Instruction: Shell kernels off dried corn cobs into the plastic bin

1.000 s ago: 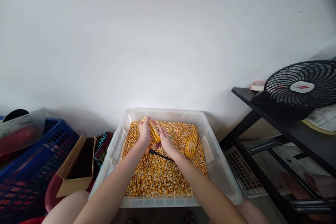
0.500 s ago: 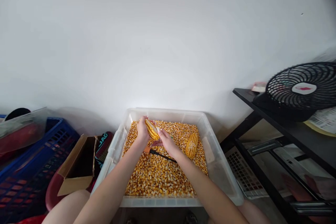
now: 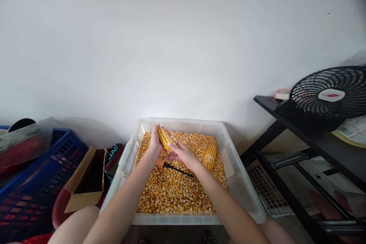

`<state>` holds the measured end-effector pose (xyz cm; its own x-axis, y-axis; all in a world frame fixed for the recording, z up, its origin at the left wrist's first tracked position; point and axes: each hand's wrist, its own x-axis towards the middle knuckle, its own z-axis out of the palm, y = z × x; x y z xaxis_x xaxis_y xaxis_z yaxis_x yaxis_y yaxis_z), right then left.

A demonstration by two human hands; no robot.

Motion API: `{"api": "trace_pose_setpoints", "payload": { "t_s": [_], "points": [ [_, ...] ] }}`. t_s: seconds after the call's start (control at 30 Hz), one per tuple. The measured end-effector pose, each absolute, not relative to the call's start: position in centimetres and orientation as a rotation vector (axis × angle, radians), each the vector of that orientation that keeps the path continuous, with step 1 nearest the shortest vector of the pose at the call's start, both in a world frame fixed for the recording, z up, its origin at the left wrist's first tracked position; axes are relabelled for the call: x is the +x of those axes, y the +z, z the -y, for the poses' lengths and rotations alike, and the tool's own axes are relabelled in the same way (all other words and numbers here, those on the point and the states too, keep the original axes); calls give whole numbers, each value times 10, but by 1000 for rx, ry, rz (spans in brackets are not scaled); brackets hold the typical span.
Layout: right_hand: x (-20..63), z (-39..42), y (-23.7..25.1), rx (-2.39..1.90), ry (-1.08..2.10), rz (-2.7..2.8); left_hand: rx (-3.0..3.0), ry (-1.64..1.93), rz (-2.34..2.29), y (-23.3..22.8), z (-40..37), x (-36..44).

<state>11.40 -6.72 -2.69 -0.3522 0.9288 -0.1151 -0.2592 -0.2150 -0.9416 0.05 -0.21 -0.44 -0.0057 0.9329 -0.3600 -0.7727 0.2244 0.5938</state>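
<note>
Right hand (image 3: pixel 183 155) now lower on corn cob (image 3: pixel 165 138), fingers curled on it; left hand (image 3: pixel 156 143) fingers clasping cob

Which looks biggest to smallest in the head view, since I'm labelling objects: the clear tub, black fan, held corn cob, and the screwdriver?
1. clear tub
2. black fan
3. screwdriver and held corn cob: similar length, so unranked.

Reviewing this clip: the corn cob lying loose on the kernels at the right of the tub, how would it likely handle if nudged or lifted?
The loose cob looks rigid and rounded, so a nudge would probably roll it, though the kernel bed in the plastic tub may damp that. Its bumpy kernel rows likely give a sure grip, much as the left hand holds the other cob. Kernels might shed under pressure.
</note>
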Motion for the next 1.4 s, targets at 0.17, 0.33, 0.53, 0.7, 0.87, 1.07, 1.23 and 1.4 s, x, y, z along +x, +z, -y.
{"api": "trace_pose_setpoints", "payload": {
  "t_s": [0.17, 0.33, 0.53, 0.7, 0.87, 1.07, 1.23, 1.4],
  "points": [
    [106, 68, -37, -1116, 1384, 1277, 253, 1368, -703, -11, 3, 2],
    [108, 69, -37, -1322, 1082, 1549, 269, 1371, -693, -9, 7, 4],
    [114, 66, -33, -1454, 753, 1726, 288, 1357, -786, -5, 10, 6],
    [119, 65, -33, -1340, 1136, 1563, 328, 1348, -826, -2, 12, 8],
    [115, 67, -32, -1161, 1412, 1289, 396, 1312, -782, 0, 15, 8],
    [115, 63, -34, -1131, 1470, 1154, 402, 1220, -703, -3, 15, 11],
    [119, 59, -30, -1079, 1125, 1201, 430, 1219, -681, -5, 16, 13],
    [113, 60, -26, -1023, 1247, 1089, 669, 1327, -778, -8, 21, 24]
  ]
}}
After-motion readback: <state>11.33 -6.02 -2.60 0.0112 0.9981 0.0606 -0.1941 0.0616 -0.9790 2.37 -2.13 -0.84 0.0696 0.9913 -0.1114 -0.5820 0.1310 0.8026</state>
